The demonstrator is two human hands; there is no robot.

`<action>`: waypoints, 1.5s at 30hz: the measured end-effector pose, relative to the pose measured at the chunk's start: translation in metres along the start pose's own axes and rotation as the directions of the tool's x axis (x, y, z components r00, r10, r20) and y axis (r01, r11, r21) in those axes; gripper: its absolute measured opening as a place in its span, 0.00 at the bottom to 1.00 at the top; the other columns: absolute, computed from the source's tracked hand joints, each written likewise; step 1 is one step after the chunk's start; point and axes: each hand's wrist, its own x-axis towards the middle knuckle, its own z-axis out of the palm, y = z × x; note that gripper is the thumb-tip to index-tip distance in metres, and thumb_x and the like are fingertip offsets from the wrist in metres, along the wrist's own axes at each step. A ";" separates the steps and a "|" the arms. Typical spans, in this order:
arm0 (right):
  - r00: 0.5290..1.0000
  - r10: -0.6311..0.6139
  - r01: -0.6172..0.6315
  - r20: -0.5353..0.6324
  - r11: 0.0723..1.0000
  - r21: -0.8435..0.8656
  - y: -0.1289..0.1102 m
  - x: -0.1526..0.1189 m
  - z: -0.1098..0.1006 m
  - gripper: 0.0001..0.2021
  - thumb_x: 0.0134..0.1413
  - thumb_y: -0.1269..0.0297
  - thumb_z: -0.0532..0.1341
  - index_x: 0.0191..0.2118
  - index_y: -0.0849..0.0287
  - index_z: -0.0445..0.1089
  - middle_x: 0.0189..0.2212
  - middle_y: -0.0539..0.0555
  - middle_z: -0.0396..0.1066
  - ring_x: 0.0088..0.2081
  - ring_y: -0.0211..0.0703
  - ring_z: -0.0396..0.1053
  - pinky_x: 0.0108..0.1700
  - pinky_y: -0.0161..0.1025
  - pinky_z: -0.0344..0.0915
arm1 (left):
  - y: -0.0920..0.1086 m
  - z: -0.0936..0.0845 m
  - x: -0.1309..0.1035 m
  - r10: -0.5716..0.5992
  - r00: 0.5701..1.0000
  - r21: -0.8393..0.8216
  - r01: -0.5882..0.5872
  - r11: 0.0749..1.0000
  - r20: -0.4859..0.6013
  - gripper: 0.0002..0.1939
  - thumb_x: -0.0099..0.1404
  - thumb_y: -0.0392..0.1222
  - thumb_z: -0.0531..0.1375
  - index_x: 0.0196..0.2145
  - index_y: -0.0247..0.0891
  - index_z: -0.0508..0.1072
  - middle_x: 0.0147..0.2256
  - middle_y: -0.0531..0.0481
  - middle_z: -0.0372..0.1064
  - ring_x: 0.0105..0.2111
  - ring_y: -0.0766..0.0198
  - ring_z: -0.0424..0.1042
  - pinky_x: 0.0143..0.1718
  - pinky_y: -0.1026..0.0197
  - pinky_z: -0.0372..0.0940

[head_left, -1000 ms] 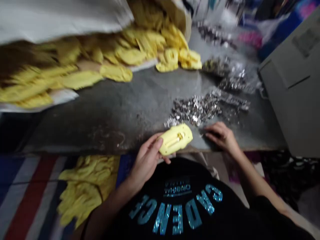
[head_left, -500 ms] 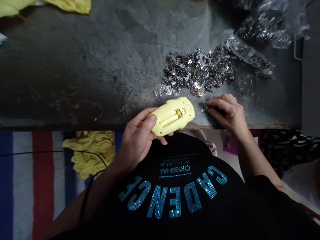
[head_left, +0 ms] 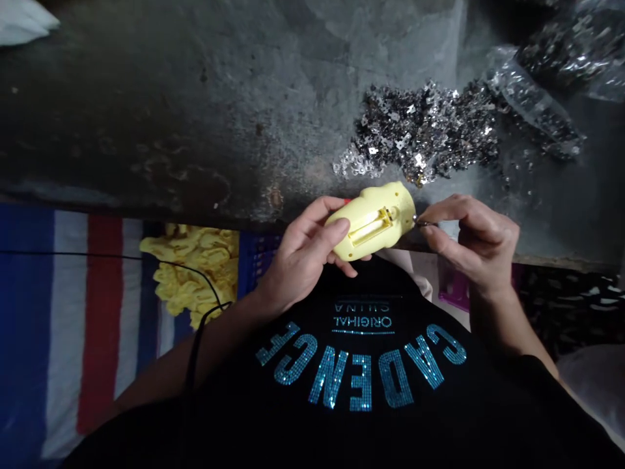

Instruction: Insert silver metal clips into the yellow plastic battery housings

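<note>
My left hand (head_left: 305, 251) is closed around one end of a yellow plastic toy casing (head_left: 370, 225), thumb on top. A long battery slot with a small metal contact at one end faces up in the casing. My right hand (head_left: 473, 238) pinches a small metal contact piece (head_left: 415, 220) between thumb and forefinger, right beside the casing's right end. Whether the piece touches the casing, I cannot tell. Just beyond the casing lies a pile of small metal contact pieces (head_left: 430, 127) on the dark worktop (head_left: 195, 117).
Clear plastic bags (head_left: 537, 104) with more metal pieces lie at the back right. Below the worktop's front edge, left, are a heap of yellow plastic parts (head_left: 195, 267), a blue basket (head_left: 254, 254) and a black cable (head_left: 117, 256). A purple container (head_left: 452, 286) shows at lower right.
My right hand has lifted from the worktop with a metal piece in its fingers and turned toward the casing. The view has shifted left, so the scene sits further right.
</note>
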 end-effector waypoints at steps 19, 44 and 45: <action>0.951 -0.283 0.308 0.125 0.905 -0.294 -0.024 0.013 0.011 0.12 0.69 0.72 0.73 0.52 0.49 0.80 0.43 0.50 0.85 0.40 0.46 0.82 0.42 0.47 0.78 | 0.003 0.005 -0.022 -0.002 0.996 0.021 0.000 1.000 0.090 0.23 0.74 0.55 0.73 0.53 0.44 0.68 0.44 0.51 0.82 0.37 0.59 0.86 0.29 0.64 0.83; 0.943 -0.291 0.332 0.165 0.873 -0.357 -0.027 0.004 0.009 0.18 0.71 0.71 0.70 0.61 0.44 0.79 0.46 0.52 0.87 0.40 0.49 0.81 0.44 0.50 0.77 | 0.002 0.007 -0.024 0.023 0.996 0.023 -0.026 0.999 0.090 0.15 0.76 0.50 0.71 0.51 0.44 0.72 0.45 0.50 0.81 0.38 0.58 0.85 0.33 0.62 0.82; 0.947 -0.287 0.321 0.146 0.876 -0.360 -0.026 0.002 0.009 0.18 0.71 0.71 0.70 0.61 0.45 0.80 0.46 0.52 0.87 0.40 0.49 0.82 0.45 0.51 0.77 | 0.002 0.007 -0.024 0.019 0.996 0.013 -0.020 1.000 0.092 0.15 0.76 0.50 0.71 0.52 0.44 0.72 0.45 0.50 0.81 0.39 0.58 0.85 0.32 0.63 0.82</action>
